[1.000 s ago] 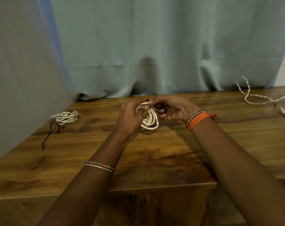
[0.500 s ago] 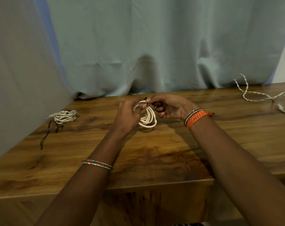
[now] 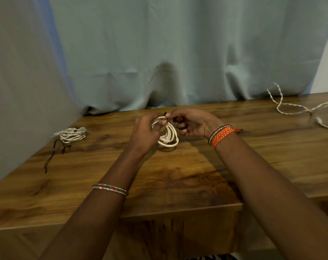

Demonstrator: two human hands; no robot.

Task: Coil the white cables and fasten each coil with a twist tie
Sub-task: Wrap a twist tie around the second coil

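Note:
A white cable coil hangs upright just above the wooden table at its far middle. My left hand grips the coil's top left side. My right hand pinches a dark twist tie at the top of the coil, fingers curled. A second white coil lies on the table at far left. An uncoiled twisted white cable sprawls at the far right.
Loose dark ties lie beside the left coil, near the grey curtain. A pale curtain hangs behind the table's back edge. The table's front edge runs below my forearms.
Both hands have stayed at the coil's top with small finger shifts around the tie. The view has drifted slightly.

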